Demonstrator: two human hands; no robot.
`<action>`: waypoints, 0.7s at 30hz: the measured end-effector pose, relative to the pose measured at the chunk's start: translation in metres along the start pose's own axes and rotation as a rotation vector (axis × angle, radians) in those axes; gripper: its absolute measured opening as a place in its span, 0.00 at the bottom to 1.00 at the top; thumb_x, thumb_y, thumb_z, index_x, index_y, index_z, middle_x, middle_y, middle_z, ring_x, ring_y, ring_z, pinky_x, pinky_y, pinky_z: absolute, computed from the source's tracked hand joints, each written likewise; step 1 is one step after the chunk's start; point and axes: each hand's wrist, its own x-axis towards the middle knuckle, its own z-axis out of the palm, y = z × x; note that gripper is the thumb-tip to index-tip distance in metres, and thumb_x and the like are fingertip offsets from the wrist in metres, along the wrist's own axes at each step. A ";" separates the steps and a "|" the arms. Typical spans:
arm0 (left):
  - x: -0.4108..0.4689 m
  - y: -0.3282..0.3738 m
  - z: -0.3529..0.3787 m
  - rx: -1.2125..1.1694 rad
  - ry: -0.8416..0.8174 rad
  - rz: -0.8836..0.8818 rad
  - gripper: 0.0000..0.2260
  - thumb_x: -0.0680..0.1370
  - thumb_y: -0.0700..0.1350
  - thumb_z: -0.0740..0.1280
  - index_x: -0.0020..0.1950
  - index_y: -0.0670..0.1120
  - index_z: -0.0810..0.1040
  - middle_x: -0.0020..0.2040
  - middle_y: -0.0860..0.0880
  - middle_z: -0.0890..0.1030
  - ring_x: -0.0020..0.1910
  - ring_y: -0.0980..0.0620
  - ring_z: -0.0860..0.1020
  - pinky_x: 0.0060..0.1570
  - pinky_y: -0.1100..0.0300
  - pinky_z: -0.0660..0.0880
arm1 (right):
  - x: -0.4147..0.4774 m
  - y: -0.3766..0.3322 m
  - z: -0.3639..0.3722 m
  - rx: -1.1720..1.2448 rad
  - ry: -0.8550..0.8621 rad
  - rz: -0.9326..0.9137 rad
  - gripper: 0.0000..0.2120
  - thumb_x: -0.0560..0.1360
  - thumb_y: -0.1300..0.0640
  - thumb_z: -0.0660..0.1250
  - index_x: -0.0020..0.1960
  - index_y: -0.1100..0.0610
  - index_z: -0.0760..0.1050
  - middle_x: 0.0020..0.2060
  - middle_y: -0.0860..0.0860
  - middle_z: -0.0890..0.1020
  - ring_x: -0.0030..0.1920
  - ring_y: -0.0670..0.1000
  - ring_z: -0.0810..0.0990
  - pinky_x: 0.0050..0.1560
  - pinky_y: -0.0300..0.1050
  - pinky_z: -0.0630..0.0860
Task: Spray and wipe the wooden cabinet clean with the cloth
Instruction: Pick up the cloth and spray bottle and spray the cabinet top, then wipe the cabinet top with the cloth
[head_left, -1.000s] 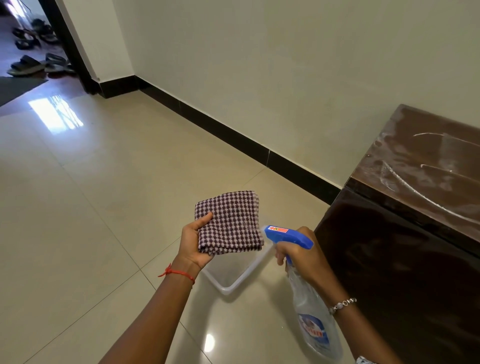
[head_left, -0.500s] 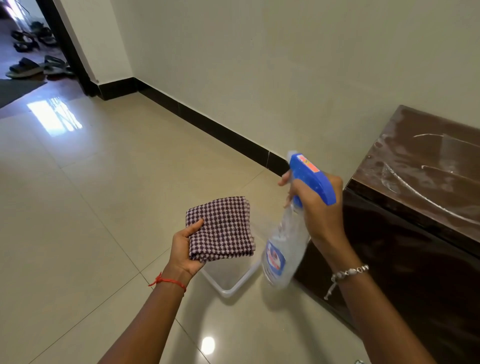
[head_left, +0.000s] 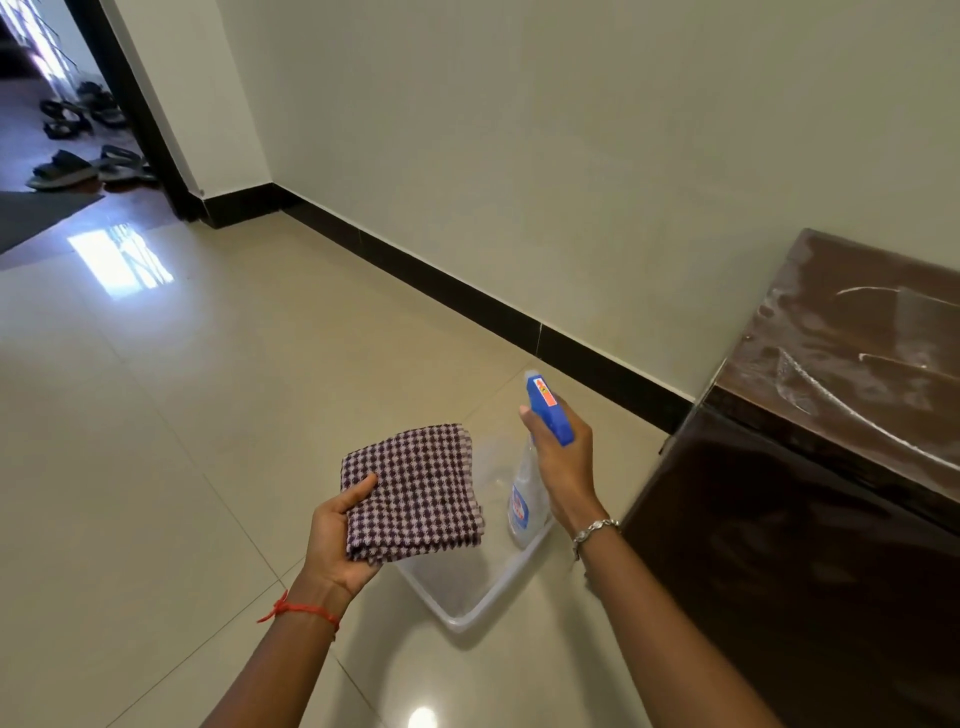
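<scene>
A folded checked cloth (head_left: 415, 488) is held in the left grip (head_left: 337, 540), the thumb laid over its near left corner, above a clear plastic tray (head_left: 470, 616) on the tiled floor (head_left: 156, 441). Just right of it, a spray bottle (head_left: 527, 501) is clasped round the neck by the right grip (head_left: 563, 467). The wooden cabinet (head_left: 779, 571) is seen at the right against the wall, its top streaked with white smears.
</scene>
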 end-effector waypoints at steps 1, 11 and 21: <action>0.001 0.000 -0.001 0.001 0.000 -0.003 0.17 0.65 0.39 0.65 0.53 0.38 0.73 0.39 0.41 0.84 0.36 0.45 0.83 0.33 0.49 0.80 | 0.000 0.005 -0.001 -0.003 -0.005 0.007 0.12 0.74 0.58 0.67 0.55 0.60 0.74 0.36 0.49 0.74 0.36 0.45 0.74 0.32 0.27 0.72; -0.007 -0.005 0.007 0.027 -0.027 -0.029 0.15 0.68 0.40 0.62 0.53 0.37 0.74 0.41 0.41 0.84 0.37 0.45 0.83 0.38 0.47 0.80 | -0.002 -0.002 -0.007 -0.203 -0.195 0.123 0.14 0.72 0.56 0.70 0.55 0.53 0.71 0.39 0.49 0.72 0.39 0.46 0.72 0.38 0.34 0.74; -0.040 -0.005 0.053 0.146 -0.230 -0.118 0.31 0.41 0.35 0.81 0.43 0.34 0.82 0.45 0.36 0.83 0.41 0.40 0.83 0.35 0.48 0.80 | -0.062 -0.083 -0.040 0.100 -0.427 0.662 0.25 0.66 0.47 0.71 0.58 0.60 0.73 0.54 0.60 0.80 0.56 0.58 0.78 0.58 0.53 0.74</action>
